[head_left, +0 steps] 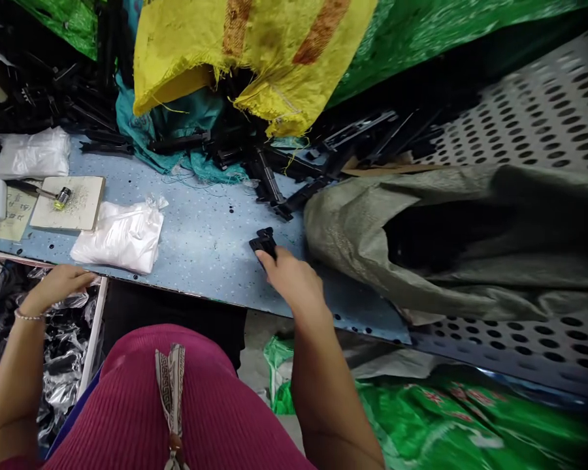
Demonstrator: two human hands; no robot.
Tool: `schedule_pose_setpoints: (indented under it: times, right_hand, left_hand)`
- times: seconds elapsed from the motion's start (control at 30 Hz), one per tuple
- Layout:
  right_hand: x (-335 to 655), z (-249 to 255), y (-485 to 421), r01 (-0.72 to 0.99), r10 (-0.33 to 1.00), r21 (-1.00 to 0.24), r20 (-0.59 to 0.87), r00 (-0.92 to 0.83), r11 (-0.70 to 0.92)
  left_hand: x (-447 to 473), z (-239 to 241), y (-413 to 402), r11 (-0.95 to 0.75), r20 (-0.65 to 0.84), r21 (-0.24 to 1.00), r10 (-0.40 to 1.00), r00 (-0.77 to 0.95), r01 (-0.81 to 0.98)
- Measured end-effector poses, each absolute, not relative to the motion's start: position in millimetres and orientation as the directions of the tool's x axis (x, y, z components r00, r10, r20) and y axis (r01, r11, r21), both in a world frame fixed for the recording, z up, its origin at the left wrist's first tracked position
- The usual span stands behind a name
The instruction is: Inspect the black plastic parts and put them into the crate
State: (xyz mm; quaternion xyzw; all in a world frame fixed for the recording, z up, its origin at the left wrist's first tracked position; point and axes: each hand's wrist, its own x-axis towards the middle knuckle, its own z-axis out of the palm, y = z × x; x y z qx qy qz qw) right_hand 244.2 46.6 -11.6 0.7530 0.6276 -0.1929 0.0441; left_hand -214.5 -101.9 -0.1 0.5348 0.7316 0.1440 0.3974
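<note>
Pinching black part (263, 245) in right hand (294, 281) fingers
Resting left hand (61, 284) slack, empty, at surface's (200, 241) near edge; leaving far-edge pile (274, 163) untouched.

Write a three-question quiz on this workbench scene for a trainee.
1. True or false: the right hand touches a small black part on the blue table.
2. What lies just to the right of that hand? A) a grey-green sack B) a red bucket C) a laptop
3. Which hand is nearer the white plastic bag?

Key: 1 true. 2 A. 3 the left hand.
</note>
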Motion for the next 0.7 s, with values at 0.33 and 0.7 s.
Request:
schedule_pose_setpoints:
  times: [0.33,0.7]
  right_hand:
    - [219,-33,14,0.927,0.94,-0.33,-0.221,-0.26,0.179]
    - [133,-39,23,-0.297,0.763,-0.779,-0.329,-0.557,-0.553]
  left_hand:
    - [-97,-26,-8,0.154,0.028,0.705,0.969,-0.245,0.692]
    - [-125,-24,-8,0.268,-0.222,0.959,0.915,-0.338,0.093]
